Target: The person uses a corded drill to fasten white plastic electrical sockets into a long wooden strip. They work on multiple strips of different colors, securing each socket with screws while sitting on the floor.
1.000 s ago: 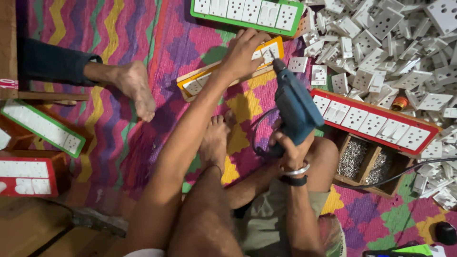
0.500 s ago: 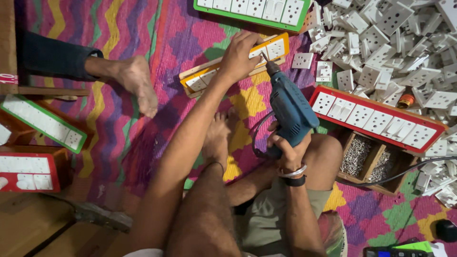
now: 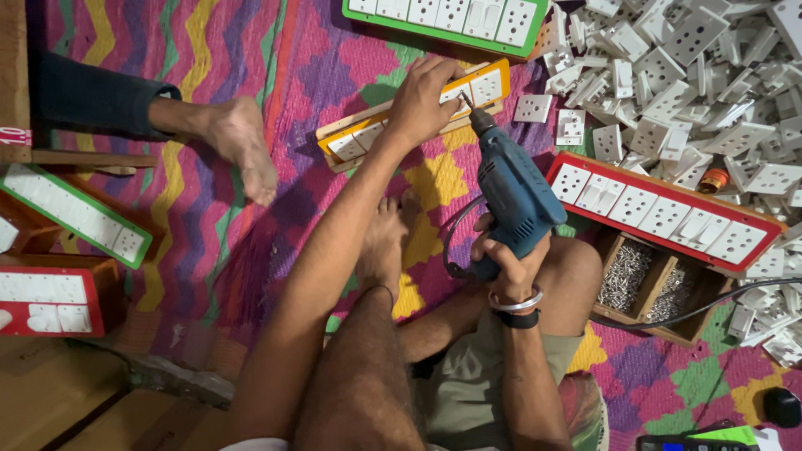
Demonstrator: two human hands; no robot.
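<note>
Right hand [image 3: 510,266] clenched round the grip of the blue electric drill [image 3: 514,196], bit tip down on the orange-framed wooden switch board [image 3: 418,113]. Left hand [image 3: 424,102] pressed flat on that board, pinning it to the zigzag woven mat [image 3: 251,50]. Looks mid-job, still fastening this board. Drill points up and left, away from the body. Board's long axis slants lower-left to upper-right. Red-framed [image 3: 660,209] and green-framed [image 3: 443,17] boards already filled; loose white sockets [image 3: 693,75] piled beyond.

Left hand [image 3: 426,102] outstretched, palm down, fingers spread; right hand [image 3: 507,266] curled in a tight grip, wrist bent.
</note>
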